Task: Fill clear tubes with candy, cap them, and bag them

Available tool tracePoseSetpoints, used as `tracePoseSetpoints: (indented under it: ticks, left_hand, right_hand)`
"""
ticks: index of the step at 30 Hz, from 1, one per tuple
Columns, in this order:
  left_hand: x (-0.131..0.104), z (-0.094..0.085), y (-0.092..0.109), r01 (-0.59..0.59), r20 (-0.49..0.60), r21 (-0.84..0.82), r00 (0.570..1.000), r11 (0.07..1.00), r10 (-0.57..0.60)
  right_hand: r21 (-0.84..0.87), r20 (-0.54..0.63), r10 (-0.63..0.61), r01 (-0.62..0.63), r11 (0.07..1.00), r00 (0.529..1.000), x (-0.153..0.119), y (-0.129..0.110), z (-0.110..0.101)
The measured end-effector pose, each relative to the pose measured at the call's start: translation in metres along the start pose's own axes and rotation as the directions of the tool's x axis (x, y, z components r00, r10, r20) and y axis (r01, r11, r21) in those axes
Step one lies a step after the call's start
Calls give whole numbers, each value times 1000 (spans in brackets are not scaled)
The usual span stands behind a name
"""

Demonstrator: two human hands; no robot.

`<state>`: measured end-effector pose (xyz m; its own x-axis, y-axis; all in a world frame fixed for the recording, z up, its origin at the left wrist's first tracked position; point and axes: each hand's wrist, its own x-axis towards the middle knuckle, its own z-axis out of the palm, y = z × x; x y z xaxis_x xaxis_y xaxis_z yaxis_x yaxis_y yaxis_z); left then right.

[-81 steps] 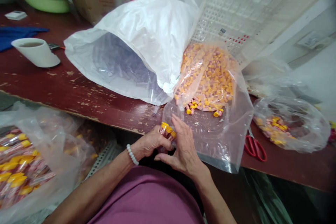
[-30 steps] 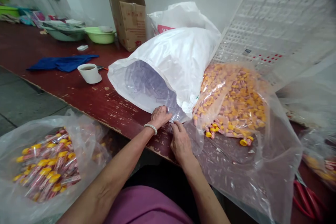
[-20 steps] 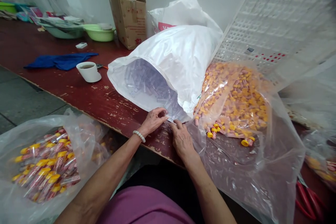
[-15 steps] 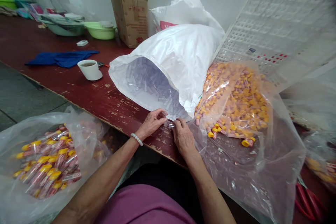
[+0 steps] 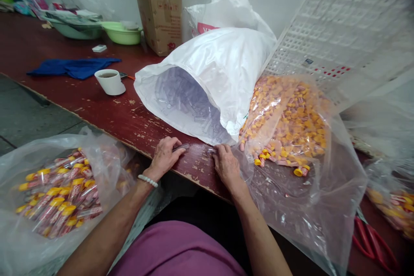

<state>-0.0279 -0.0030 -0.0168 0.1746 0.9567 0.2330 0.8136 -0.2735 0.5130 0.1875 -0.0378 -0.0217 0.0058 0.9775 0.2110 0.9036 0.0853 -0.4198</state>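
Observation:
My left hand (image 5: 165,154), a beaded bracelet at its wrist, pinches a clear tube (image 5: 181,147) over the red table's front edge. Closed round a small clear piece (image 5: 211,150), too small to make out, my right hand (image 5: 226,163) rests just below the mouth of a white sack (image 5: 226,69). Many clear tubes (image 5: 184,99) lie inside that sack. To the right of my right hand, a clear plastic bag (image 5: 310,207) bears a heap of yellow-capped pieces (image 5: 291,116). More tubes with yellow caps (image 5: 61,198) fill a bag at the lower left.
A white cup (image 5: 110,83) with dark liquid and a blue cloth (image 5: 71,68) lie left on the red table (image 5: 129,116). Behind are green basins (image 5: 122,35) and a cardboard box (image 5: 164,21). A white crate (image 5: 323,39) leans at right, above red scissors (image 5: 371,241).
My left hand has moved left and slightly down, away from my right hand, with a tube now showing in its fingers. My right hand has barely moved. The view has shifted slightly.

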Motion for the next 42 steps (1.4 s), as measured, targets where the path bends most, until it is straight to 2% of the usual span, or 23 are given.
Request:
tracePoseSetpoints:
  ticks: [2, 4, 6, 7, 8, 9, 11, 13, 14, 15, 16, 18, 20, 23, 26, 28, 30, 32, 37, 42]
  left_hand:
    - [-3, -4, -4, -53, 70, 39, 996, 998, 50]
    - [-4, -7, -1, -96, 113, 38, 989, 995, 92]
    - [-4, -9, 7, -69, 153, -76, 985, 995, 80]
    - [-4, -9, 12, -20, 184, -200, 981, 980, 58]
    - [-4, -9, 17, 58, 226, -355, 974, 933, 26]
    - [-3, -9, 21, 156, 277, -513, 961, 844, -9]
    - [-2, -6, 26, 343, 370, -743, 926, 575, -74]
    - [2, -3, 26, 437, 424, -836, 898, 333, -114]
    - [5, -2, 26, 458, 447, -847, 888, 269, -106]
    - [7, -1, 24, 474, 471, -845, 879, 247, -74]
    - [10, -1, 23, 488, 501, -832, 865, 263, -19]
    - [14, -1, 22, 498, 562, -795, 820, 347, 111]
    - [15, -1, 22, 507, 605, -772, 771, 384, 198]
    - [11, 2, 21, 554, 628, -774, 736, 307, 254]
    - [7, 6, 17, 588, 613, -790, 756, 173, 230]
    - [5, 5, 15, 610, 612, -789, 769, 72, 186]
    - [5, 3, 13, 631, 622, -776, 767, -4, 158]
    - [5, 1, 12, 640, 628, -767, 764, -52, 145]
    - [3, 4, 12, 584, 581, -808, 812, -80, 59]
    - [2, 7, 14, 520, 520, -854, 854, -26, -8]
  right_hand:
    - [29, -29, 9, -8, 1000, 1000, -2, -3, 2]
    - [149, -73, 33, -22, 989, 997, -4, -7, 5]
    - [352, -84, 71, -37, 935, 994, -6, -11, 6]
    - [452, -72, 86, -44, 891, 994, -7, -14, 6]
    - [527, -56, 91, -48, 848, 994, -9, -17, 5]
    - [569, -41, 80, -42, 821, 996, -10, -19, 4]
    - [591, -36, 26, 0, 807, 999, -13, -22, 0]
    - [553, -43, -75, 86, 828, 996, -15, -24, -4]
    - [523, -41, -142, 142, 840, 989, -15, -25, -6]
    - [489, -35, -212, 201, 849, 977, -15, -27, -8]
    - [455, -29, -275, 257, 852, 961, -14, -29, -9]
    - [404, -15, -354, 329, 854, 935, -12, -33, -11]
    - [389, 0, -340, 313, 866, 940, -8, -38, -13]
    - [403, 19, -299, 266, 875, 954, 2, -36, -16]
    - [271, -14, -338, 329, 905, 941, 21, -20, -22]
    - [-12, 31, -337, 337, 941, 941, 37, -5, -25]
    - [-291, 125, -301, 325, 900, 945, 51, 5, -24]
    - [-432, 195, -261, 321, 843, 946, 63, 9, -21]
    - [-530, 215, -184, 273, 803, 959, 72, -1, -16]
    - [-557, 289, -223, 353, 752, 931, 73, -7, -22]
